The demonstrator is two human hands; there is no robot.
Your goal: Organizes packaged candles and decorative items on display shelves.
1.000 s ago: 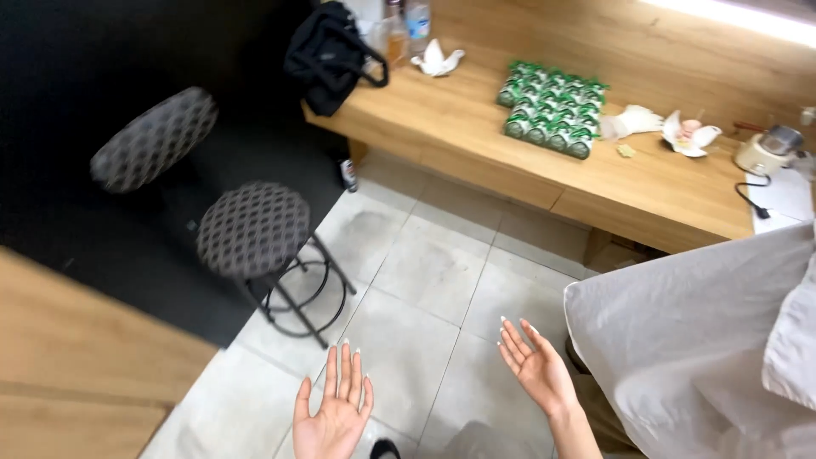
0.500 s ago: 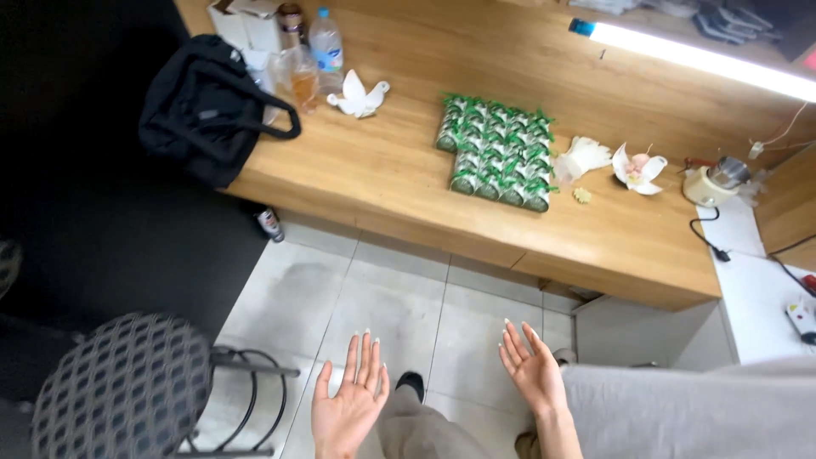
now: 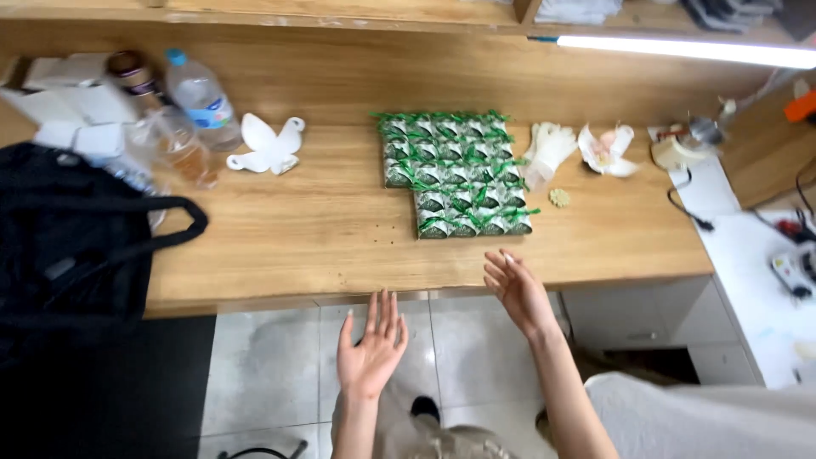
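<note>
Many small green-ribboned packets (image 3: 455,174) lie in a tight block toward the back of the wooden surface (image 3: 323,229), right of its middle. The block's long axis runs from the back wall toward the front edge, and its near rows step in on the left, so the front is narrower than the back. The right hand (image 3: 517,289) hovers over the front edge just below the block's near right corner, open and empty, fingers loosely curled, near the packets but apart from them. The left hand (image 3: 371,348) is lower, off the surface and above the tiled floor (image 3: 272,374), fingers spread wide, palm up, holding nothing.

Bare wood lies between the block and the front edge, and more of it to the block's left. Just right of the block are a white glove (image 3: 548,149) and a small round biscuit-like piece (image 3: 559,197). A white paper flower shape (image 3: 268,144) lies toward the back left, with a plastic water bottle (image 3: 200,98) beside it. A black bag (image 3: 72,246) covers the left end.
</note>
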